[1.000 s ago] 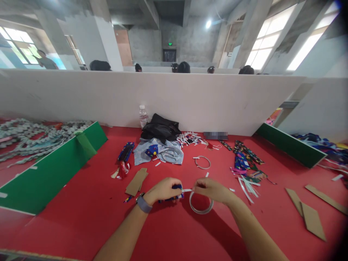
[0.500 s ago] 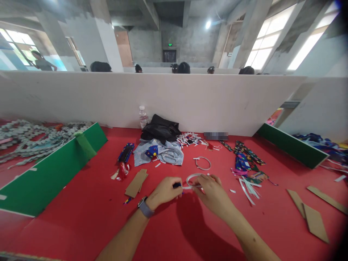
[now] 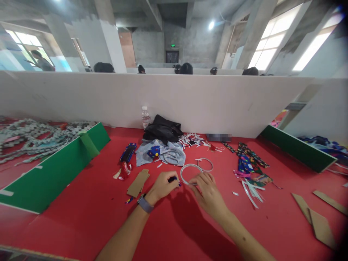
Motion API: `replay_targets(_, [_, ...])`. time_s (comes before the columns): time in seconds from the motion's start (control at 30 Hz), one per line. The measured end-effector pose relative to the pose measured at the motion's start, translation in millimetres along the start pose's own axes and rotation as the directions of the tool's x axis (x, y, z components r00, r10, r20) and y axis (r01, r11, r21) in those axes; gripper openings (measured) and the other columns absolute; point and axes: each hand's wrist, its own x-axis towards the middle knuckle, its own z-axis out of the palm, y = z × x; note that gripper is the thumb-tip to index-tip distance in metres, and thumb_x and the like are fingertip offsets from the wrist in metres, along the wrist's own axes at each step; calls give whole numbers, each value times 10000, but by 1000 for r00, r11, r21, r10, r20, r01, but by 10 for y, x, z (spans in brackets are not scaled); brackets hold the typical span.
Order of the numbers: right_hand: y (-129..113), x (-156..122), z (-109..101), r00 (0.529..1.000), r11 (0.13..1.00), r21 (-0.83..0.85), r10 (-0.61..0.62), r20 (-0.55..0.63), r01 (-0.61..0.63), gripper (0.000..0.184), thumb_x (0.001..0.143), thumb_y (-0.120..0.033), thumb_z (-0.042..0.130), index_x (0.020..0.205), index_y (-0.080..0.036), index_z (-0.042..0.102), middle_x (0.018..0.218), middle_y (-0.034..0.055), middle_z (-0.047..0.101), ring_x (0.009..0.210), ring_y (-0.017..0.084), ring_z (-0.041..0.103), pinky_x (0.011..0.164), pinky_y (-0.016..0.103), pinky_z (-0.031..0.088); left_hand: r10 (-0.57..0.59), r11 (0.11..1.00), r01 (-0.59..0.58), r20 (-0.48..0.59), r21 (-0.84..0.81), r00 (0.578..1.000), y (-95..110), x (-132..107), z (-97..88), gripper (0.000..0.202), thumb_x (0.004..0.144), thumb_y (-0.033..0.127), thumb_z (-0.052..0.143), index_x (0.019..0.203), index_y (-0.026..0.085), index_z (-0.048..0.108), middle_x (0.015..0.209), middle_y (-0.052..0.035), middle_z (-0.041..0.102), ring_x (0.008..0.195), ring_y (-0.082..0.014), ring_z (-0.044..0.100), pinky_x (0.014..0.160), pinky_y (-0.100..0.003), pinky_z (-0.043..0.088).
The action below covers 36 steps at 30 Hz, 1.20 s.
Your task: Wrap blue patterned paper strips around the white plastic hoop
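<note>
Two bare hands meet over a thin white ring point(image 3: 191, 165) near the middle of the red table point(image 3: 81, 217). The right hand point(image 3: 208, 188) has its fingers curled and pinches the ring's near edge. I cannot tell whether the ring lies flat on the table or is tipped up a little. The left hand point(image 3: 163, 185), with a grey watch point(image 3: 145, 204) on its wrist, is closed. Its fingertips grip a small dark-blue patterned piece point(image 3: 174, 179) that touches the ring's left side.

Just beyond lies a second white ring point(image 3: 205, 158), apart from the first. To the left of the hands sit brown cardboard pieces point(image 3: 138, 182), and past them a red-and-white tassel point(image 3: 123, 170) and a dark patterned pouch point(image 3: 128, 151). Farther back a grey cloth point(image 3: 160, 154) is spread out with a black bag point(image 3: 163, 130) behind it. A clear plastic water bottle point(image 3: 146, 116) stands upright against the white partition wall point(image 3: 217, 105). White paper scraps point(image 3: 193, 139) are scattered beside the bag.

Right of the hands lie colourful patterned strips point(image 3: 250, 163), and more brown cardboard shapes point(image 3: 318, 221) sit well off at the right edge. A green board point(image 3: 54, 170) bounds the table on the left and another green board point(image 3: 297, 148) on the right.
</note>
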Motion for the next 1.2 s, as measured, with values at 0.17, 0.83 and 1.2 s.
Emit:
replay_targets(0.17, [5,-7,20,997,998,12,-55,-57,56,79,880,-170,489,833,-203,543,815,23,569,818,175,502,843,370,347,-8,996,5,-24,-85,1000,-25,10,-8,121,702,146,473,605,153,545,579,14,577,577,-115,518,559,-207,360])
replay_targets(0.83, [179,-15,50,942,999,2,-36,-334,39,85,873,-197,473,869,-224,554,848,44,581,918,199,536,921,441,360,-308,813,151,-195,-563,931,-133,99,-68,88,693,249,499,662,175,464,516,38,561,440,-89,521,424,-172,358])
replay_targets(1.2, [508,-72,475,995,995,-95,32,91,-23,138,839,-189,505,811,-198,640,823,46,625,846,191,556,806,345,410,-222,776,129,-75,-617,972,-56,97,48,346,818,480,494,1002,190,450,708,-5,618,607,-139,606,500,-209,447])
